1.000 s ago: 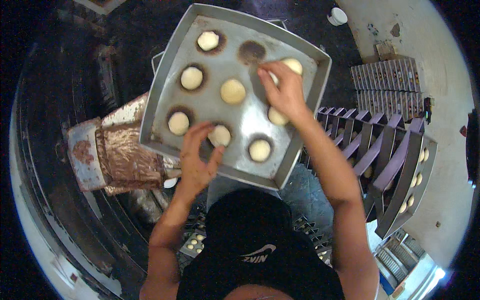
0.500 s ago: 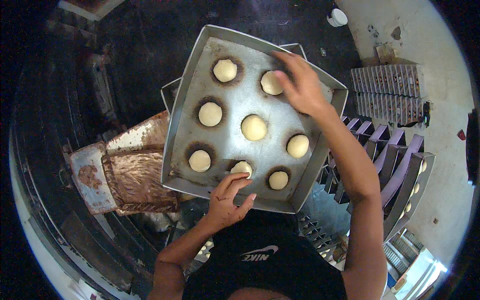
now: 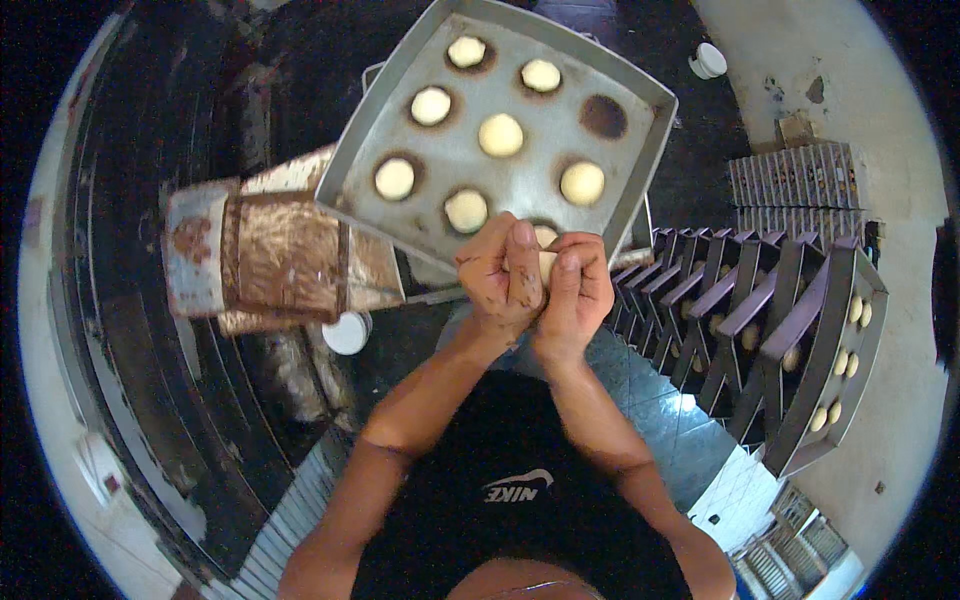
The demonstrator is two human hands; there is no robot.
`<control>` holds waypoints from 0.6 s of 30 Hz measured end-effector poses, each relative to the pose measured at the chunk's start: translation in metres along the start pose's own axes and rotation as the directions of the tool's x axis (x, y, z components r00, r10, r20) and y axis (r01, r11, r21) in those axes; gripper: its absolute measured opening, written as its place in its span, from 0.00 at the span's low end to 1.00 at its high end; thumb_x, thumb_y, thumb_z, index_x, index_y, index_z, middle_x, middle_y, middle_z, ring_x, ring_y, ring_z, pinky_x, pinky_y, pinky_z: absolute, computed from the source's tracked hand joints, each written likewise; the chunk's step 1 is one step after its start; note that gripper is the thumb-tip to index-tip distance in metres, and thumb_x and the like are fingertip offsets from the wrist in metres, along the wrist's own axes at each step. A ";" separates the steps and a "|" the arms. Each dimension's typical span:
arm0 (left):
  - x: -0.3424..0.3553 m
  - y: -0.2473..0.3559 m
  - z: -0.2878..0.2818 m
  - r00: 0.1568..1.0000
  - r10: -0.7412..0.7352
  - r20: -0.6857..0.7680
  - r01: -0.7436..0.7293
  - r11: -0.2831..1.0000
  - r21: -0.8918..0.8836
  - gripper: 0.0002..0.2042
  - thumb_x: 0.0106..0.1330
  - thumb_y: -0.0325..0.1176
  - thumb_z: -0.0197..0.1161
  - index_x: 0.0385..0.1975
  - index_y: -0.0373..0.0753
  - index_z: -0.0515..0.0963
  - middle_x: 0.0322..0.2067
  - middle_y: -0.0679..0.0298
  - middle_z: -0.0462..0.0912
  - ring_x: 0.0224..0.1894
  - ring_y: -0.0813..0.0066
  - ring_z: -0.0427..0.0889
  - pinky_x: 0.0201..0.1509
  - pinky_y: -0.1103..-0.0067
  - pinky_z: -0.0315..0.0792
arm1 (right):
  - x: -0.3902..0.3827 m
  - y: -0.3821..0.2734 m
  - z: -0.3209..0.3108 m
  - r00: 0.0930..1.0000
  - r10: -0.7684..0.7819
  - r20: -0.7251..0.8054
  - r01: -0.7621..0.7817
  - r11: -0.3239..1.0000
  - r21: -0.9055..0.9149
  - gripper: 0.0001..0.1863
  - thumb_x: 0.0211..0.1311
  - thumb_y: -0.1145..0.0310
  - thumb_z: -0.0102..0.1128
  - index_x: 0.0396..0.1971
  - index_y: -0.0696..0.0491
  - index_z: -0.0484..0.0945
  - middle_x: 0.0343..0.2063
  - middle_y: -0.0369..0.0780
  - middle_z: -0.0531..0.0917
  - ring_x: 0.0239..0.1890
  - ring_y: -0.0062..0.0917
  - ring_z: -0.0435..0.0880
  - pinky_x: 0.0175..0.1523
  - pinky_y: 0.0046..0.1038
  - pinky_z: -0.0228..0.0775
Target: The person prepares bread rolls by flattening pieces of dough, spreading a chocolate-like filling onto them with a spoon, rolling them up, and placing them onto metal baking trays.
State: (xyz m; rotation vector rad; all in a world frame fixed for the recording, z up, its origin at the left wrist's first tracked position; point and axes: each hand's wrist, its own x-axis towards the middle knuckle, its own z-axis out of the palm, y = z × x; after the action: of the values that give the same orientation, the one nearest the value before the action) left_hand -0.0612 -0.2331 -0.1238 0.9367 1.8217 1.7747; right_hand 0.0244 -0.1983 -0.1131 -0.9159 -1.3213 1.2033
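Metal baking tray [image 3: 640, 165] bears six dough balls [image 3: 500, 134]; both hands' fingers [image 3: 524, 262] pinch a seventh [image 3: 546, 252].

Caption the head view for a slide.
Both hands, left hand and right hand, pinch a dough piece together at the near edge of a metal baking tray.

A square metal tray [image 3: 640, 160] carries seven pale dough balls [image 3: 500, 134].
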 end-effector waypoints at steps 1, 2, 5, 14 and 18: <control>-0.014 0.007 -0.007 0.999 -0.015 0.043 0.015 1.000 -0.007 0.13 0.75 0.39 0.61 0.34 0.34 0.78 0.25 0.67 0.75 0.29 0.72 0.75 0.36 0.79 0.71 | -0.014 -0.001 -0.004 0.995 -0.097 0.011 0.096 0.992 0.077 0.16 0.73 0.65 0.63 0.25 0.55 0.72 0.29 0.37 0.78 0.32 0.21 0.73 0.41 0.27 0.68; -0.028 0.013 -0.013 0.996 -0.031 0.079 0.033 0.999 -0.013 0.13 0.74 0.39 0.63 0.32 0.34 0.78 0.23 0.70 0.74 0.27 0.75 0.74 0.33 0.80 0.71 | -0.023 -0.006 -0.014 0.976 0.202 0.084 -0.216 0.951 0.223 0.16 0.73 0.65 0.62 0.25 0.56 0.72 0.28 0.37 0.78 0.32 0.22 0.73 0.40 0.27 0.68; -0.063 0.025 -0.049 0.966 -0.156 0.207 0.216 0.925 -0.312 0.15 0.65 0.37 0.73 0.44 0.35 0.79 0.34 0.67 0.81 0.37 0.75 0.81 0.43 0.79 0.76 | -0.037 -0.028 -0.034 0.807 0.461 0.369 -0.566 0.781 0.264 0.15 0.71 0.66 0.62 0.25 0.57 0.74 0.34 0.42 0.79 0.38 0.31 0.76 0.45 0.34 0.70; -0.177 -0.010 -0.162 0.888 -0.460 0.003 0.446 0.859 -0.254 0.35 0.51 0.29 0.83 0.59 0.37 0.73 0.52 0.65 0.83 0.52 0.76 0.82 0.59 0.75 0.78 | -0.160 0.000 0.022 0.877 0.093 0.471 -0.213 0.955 0.209 0.13 0.65 0.70 0.64 0.47 0.55 0.77 0.72 0.54 0.62 0.73 0.48 0.66 0.70 0.48 0.65; -0.181 -0.025 -0.228 0.859 -0.428 -0.281 0.385 0.902 -0.197 0.34 0.50 0.27 0.83 0.58 0.37 0.72 0.49 0.65 0.84 0.51 0.75 0.82 0.59 0.76 0.77 | -0.207 0.121 0.076 0.558 0.531 0.638 -0.413 0.844 -0.342 0.18 0.63 0.72 0.67 0.51 0.57 0.76 0.54 0.49 0.80 0.57 0.32 0.81 0.62 0.33 0.73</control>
State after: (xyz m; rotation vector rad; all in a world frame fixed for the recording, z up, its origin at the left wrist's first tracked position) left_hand -0.1050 -0.5202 -0.1547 0.1860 1.8828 1.8122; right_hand -0.0383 -0.3870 -0.2667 -0.9886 -1.8728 2.0622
